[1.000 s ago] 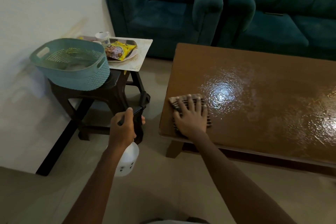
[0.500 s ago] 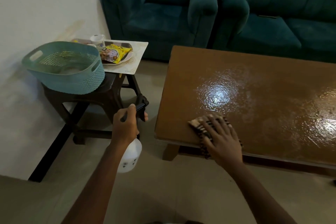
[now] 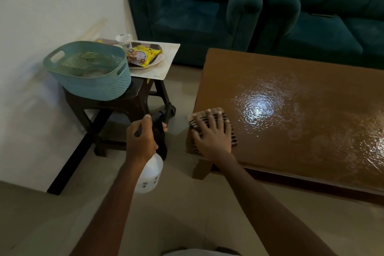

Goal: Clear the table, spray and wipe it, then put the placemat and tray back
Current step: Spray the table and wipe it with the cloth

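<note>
Brown glossy table (image 3: 301, 131) gleams wet before teal sofas (image 3: 249, 10).

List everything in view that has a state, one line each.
Table: glossy wet sheen.
Striped cloth: flat on the table's near left corner, under the right hand.
Right hand: fingers spread, pressing the cloth.
Left hand: grips the spray bottle.
Spray bottle: held beside the table, off it.
Basket: upright on the stool.
Placemat: off the table, under the tray.
Tray: holds mug and snack packet.
Mug: upright.
</note>
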{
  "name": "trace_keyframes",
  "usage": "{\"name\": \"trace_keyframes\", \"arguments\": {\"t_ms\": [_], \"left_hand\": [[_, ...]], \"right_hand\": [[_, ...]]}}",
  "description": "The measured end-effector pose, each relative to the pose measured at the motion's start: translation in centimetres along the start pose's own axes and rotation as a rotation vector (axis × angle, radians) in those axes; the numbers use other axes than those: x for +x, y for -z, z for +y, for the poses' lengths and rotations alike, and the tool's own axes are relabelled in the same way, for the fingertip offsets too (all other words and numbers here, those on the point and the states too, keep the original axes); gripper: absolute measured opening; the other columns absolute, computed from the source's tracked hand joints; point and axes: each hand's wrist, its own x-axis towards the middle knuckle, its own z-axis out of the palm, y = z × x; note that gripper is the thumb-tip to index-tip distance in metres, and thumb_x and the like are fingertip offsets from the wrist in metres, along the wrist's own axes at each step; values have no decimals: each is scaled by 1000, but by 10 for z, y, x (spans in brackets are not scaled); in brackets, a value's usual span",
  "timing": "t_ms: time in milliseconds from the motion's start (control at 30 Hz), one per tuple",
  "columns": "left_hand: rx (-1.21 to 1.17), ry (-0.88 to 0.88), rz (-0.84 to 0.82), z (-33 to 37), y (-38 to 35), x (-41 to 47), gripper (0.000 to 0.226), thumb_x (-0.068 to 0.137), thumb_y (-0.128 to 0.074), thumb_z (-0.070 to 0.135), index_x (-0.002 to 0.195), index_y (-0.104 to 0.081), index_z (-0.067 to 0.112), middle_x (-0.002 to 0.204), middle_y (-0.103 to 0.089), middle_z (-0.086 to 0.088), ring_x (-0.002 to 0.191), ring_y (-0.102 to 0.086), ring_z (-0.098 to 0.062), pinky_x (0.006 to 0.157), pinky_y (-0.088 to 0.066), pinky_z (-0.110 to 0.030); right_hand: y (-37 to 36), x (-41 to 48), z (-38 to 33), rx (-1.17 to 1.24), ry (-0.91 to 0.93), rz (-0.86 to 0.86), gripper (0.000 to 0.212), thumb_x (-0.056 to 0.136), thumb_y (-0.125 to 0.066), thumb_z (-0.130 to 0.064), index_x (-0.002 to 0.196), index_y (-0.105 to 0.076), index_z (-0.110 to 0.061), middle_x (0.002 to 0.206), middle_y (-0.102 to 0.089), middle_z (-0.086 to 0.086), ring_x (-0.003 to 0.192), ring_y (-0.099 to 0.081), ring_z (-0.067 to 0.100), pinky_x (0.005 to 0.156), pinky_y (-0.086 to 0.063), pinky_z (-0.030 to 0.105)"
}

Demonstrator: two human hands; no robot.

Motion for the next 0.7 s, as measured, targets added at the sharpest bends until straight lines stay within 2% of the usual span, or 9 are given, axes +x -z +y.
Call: {"name": "trace_keyframes", "arguments": {"t_ms": [100,200,267,400,500,600,700], "left_hand": [[-7,5,-3,0,2,0,55,106,-35,26,55,-44,10,46,-44,-16,35,-46,-17,50,-41,-27],[-32,12,-57,-1,-2,0,53,107,-32,26,66,-62,10,41,-53,3,38,-45,-19,48,-38,-28],[-45,2,-85,0,-5,-1,53,106,-30,26,76,-69,6,45,-60,6,40,-44,-22,47,-37,-27],[-63,-2,-91,5,-13,1,52,107,-30,23,75,-67,7,50,-63,4,37,-43,-17,44,-36,-26],[-88,-36,-107,11,-20,2,52,102,-31,29,76,-68,4,53,-65,3,36,-45,-13,40,-35,-22],[-108,-70,-99,18,-30,1,51,103,-31,27,73,-67,7,54,-64,5,37,-46,-8,38,-35,-20],[-145,-85,-63,28,-41,2,51,105,-33,23,71,-67,7,52,-62,4,35,-41,-12,38,-32,-21]], "right_hand": [[-10,-20,-7,-97,244,-11,51,99,-21,-58,149,-25,-48,167,-4,-2,152,9,28,121,1,55],[-12,-38,7,-158,462,27,46,100,-26,-53,144,-35,-46,165,-14,-2,153,-1,29,121,-4,55],[-12,-46,25,-199,559,21,45,100,-30,-50,145,-35,-48,165,-16,-3,153,-5,29,121,-4,53],[-1,-54,80,-281,658,-30,46,99,-38,-49,145,-32,-54,165,-14,-12,153,-3,21,122,-9,50],[18,-50,113,-124,533,-55,49,98,-33,-50,147,-31,-53,163,-14,-17,152,-1,10,122,-4,42],[30,-38,130,-23,176,32,46,98,-24,-56,145,-22,-56,163,-15,-16,149,4,2,123,-1,38],[23,-30,112,-23,-151,65,52,102,-23,-55,152,-14,-50,165,-3,-14,151,10,12,123,5,41]]}}
